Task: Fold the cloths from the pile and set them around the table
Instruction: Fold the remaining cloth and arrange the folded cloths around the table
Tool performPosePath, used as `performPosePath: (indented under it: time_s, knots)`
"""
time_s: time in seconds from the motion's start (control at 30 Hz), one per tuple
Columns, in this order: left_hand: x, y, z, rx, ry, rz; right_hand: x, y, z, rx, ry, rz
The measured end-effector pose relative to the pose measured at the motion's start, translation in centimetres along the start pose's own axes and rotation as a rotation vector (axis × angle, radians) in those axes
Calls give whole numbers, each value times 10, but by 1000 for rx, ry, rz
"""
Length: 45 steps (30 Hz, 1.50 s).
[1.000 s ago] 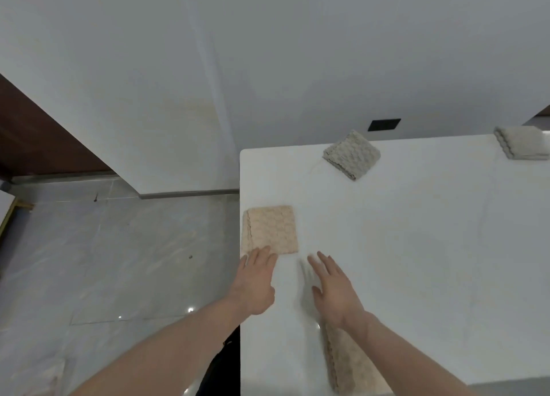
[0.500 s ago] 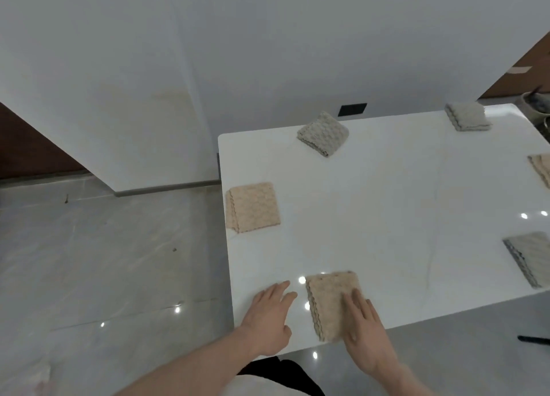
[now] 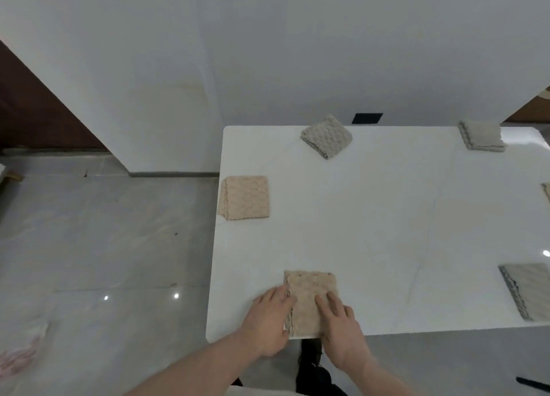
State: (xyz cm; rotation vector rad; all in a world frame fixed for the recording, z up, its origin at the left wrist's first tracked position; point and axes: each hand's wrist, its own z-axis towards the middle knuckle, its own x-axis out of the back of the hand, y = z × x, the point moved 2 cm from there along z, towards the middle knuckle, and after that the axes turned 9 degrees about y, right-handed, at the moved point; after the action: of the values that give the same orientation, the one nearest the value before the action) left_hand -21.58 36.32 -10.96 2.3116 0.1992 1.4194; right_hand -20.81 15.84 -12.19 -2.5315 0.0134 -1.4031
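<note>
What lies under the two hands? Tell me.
A folded beige cloth at the table's near edge. The right hand rests on it; the left hand touches its left edge. Anything beneath the cloth is hidden.

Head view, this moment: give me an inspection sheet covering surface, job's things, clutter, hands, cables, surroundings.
Surface: white table, glossy, light glints.
Job's things: beige cloth folded at the near edge under both hands; second beige cloth at the left edge; grey cloth and pale cloth at the far edge; striped cloth near right; another cut off at the right border. No pile in view.
Clutter: nothing seen.
Hands: left hand touches the cloth's left edge; right hand rests flat on it.
Cables: nothing seen.
Surroundings: white wall, black wall plate, grey tiled floor.
</note>
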Motion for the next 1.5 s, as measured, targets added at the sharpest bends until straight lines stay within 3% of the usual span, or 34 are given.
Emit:
performPosePath:
  time_s: [0.13, 0.27, 0.77, 0.93, 1.1, 1.3, 1.5]
  knots:
    - [-32, 28, 8, 135, -17, -1, 1, 18, 6, 127, -16, -100]
    - [-37, 45, 11, 269, 77, 19, 1, 29, 13, 204, -35, -139]
    - [-23, 66, 16, 338, -19, 155, 29, 44, -1, 182, -138, 32]
    - [-19, 82, 10, 295, 106, 81, 51, 107, -28, 102, -43, 117]
    - [-15, 144, 37, 157, 223, -38, 81, 187, -36, -17, 55, 148]
    - [-27, 253, 105, 52, 236, -65, 117, 294, -41, -73, 162, 200]
    - [-61, 374, 170, 53, 168, -55, 140, 429, -47, -109, 210, 149]
